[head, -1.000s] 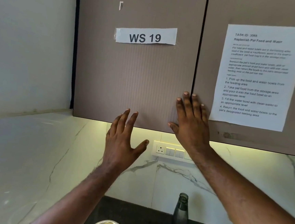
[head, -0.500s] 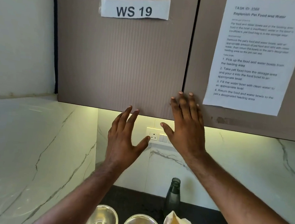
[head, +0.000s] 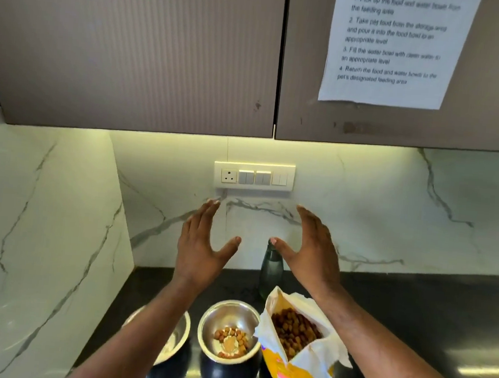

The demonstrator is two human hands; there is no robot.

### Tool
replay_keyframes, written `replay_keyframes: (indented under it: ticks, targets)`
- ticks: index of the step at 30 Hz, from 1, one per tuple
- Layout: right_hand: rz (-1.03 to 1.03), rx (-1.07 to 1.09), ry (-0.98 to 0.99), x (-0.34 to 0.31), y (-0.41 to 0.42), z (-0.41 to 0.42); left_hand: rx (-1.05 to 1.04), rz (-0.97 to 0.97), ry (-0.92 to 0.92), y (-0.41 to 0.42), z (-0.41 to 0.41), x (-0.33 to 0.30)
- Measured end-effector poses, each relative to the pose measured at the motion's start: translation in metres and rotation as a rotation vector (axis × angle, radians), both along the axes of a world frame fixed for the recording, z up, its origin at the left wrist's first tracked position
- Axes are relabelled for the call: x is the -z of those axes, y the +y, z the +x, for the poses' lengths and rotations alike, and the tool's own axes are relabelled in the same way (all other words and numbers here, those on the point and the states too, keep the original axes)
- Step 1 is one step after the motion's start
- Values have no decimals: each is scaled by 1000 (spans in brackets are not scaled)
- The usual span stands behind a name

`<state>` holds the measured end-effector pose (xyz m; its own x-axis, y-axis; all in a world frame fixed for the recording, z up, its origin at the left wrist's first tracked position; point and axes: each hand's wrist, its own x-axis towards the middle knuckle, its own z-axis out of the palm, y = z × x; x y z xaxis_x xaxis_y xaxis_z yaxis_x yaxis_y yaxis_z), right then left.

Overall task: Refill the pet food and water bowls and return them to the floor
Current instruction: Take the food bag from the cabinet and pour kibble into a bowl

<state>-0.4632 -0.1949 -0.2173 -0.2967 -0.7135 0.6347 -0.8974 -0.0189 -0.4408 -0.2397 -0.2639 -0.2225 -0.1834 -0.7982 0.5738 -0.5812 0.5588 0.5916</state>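
Two steel bowls stand on the dark counter point(head: 412, 317) near its front. The food bowl point(head: 227, 319) holds a few brown kibbles. My left forearm hides most of the second bowl point(head: 183, 329) beside it. Just right of the food bowl an open yellow-and-white pet food bag point(head: 296, 361) shows kibble inside. A dark green bottle point(head: 271, 269) stands behind them by the wall. My left hand point(head: 201, 245) and my right hand point(head: 312, 248) hover open above the bowls, palms facing each other, holding nothing.
Grey wall cabinets point(head: 133, 52) hang overhead with a printed task sheet point(head: 393, 47) taped to the right door. A switch and socket panel point(head: 254, 176) sits on the marble backsplash. A marble side wall point(head: 42, 231) closes the left end of the counter.
My view has tilted down from the cabinet doors to the counter. Both hands have dropped away from the cabinet front and now hang over the bowls, still open.
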Motion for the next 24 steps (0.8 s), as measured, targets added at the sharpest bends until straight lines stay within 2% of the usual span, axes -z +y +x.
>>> replay_keyframes:
  ticks: [4, 10, 18, 24]
  targets:
    - [216, 0, -274, 39, -14, -24, 37, 153, 13, -8, -6, 36]
    - [395, -86, -581, 90, -52, -53, 34, 341, 68, -28, -17, 82]
    - [622, -223, -677, 138, -125, -87, -43, 499, 73, -55, -41, 130]
    - [731, -323, -732, 175, -159, -97, -100, 540, 64, -63, -49, 151]
